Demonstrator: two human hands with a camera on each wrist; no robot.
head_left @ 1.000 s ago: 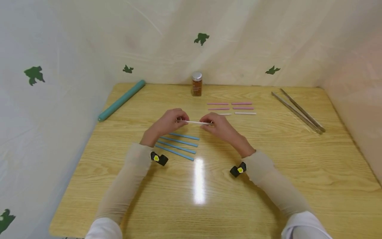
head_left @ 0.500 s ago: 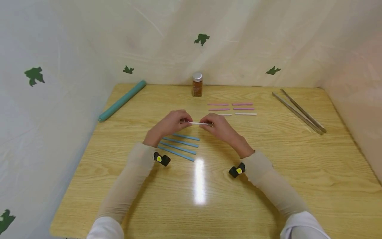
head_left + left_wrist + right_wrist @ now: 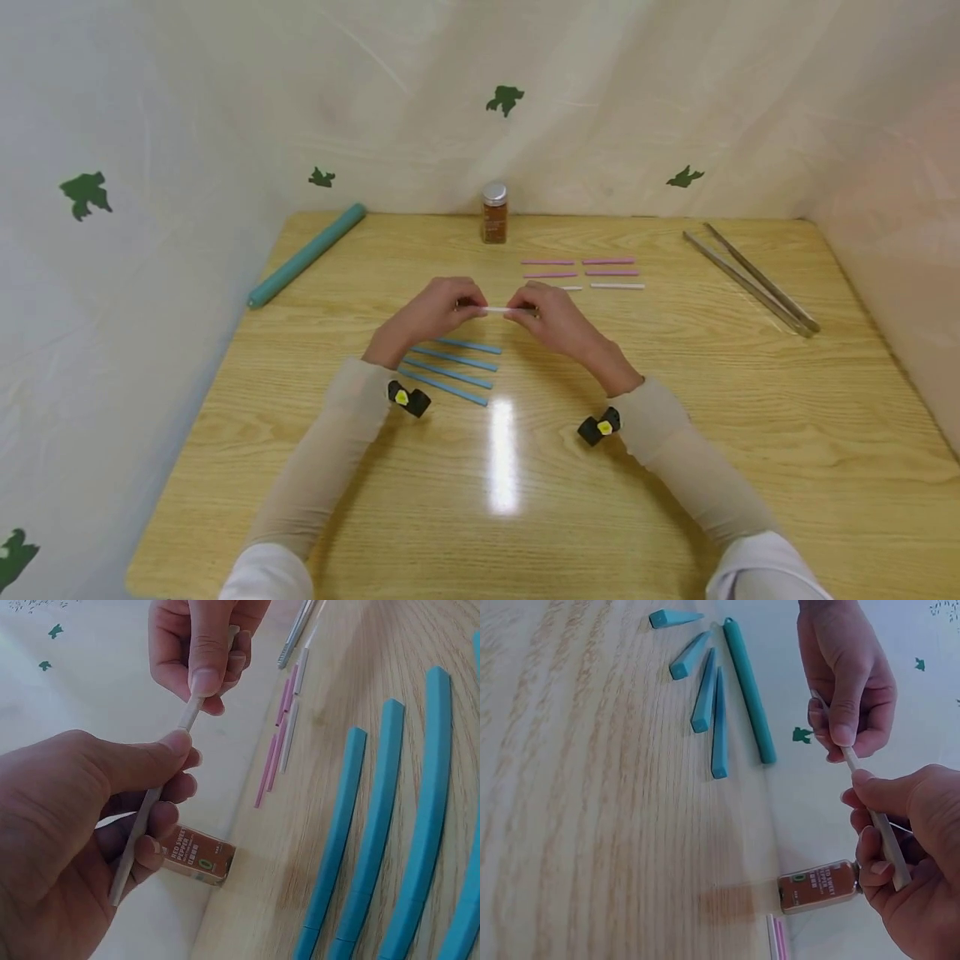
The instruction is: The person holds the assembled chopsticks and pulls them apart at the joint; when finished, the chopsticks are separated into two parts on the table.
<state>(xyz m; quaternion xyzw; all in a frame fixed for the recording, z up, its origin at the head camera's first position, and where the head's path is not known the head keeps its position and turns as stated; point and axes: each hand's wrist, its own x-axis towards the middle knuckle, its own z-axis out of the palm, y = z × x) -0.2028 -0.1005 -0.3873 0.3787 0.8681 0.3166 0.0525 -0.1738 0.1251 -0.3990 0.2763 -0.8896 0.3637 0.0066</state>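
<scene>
A thin white stick [image 3: 496, 310] is stretched between both hands above the middle of the table. My left hand [image 3: 438, 310] pinches its left part between thumb and fingers. On its other half, my right hand [image 3: 551, 321] has the same thumb-and-finger pinch. In the left wrist view, the stick's near end [image 3: 132, 859] sticks out below the left fingers. The right wrist view shows its other end [image 3: 894, 859] against the right fingers. Several blue sticks [image 3: 456, 362] lie side by side beneath the left forearm, partly hidden by it.
Several pink sticks [image 3: 609, 261] and two white sticks [image 3: 617, 287] lie in rows beyond the right hand. A spice jar [image 3: 495, 215] with a silver lid stands at the back. Long metal tongs [image 3: 757, 283] lie right, a teal cylinder [image 3: 307, 257] back left.
My left hand has shifted slightly right along the white stick, so less of it shows between the hands. The right hand has stayed nearly in place.
</scene>
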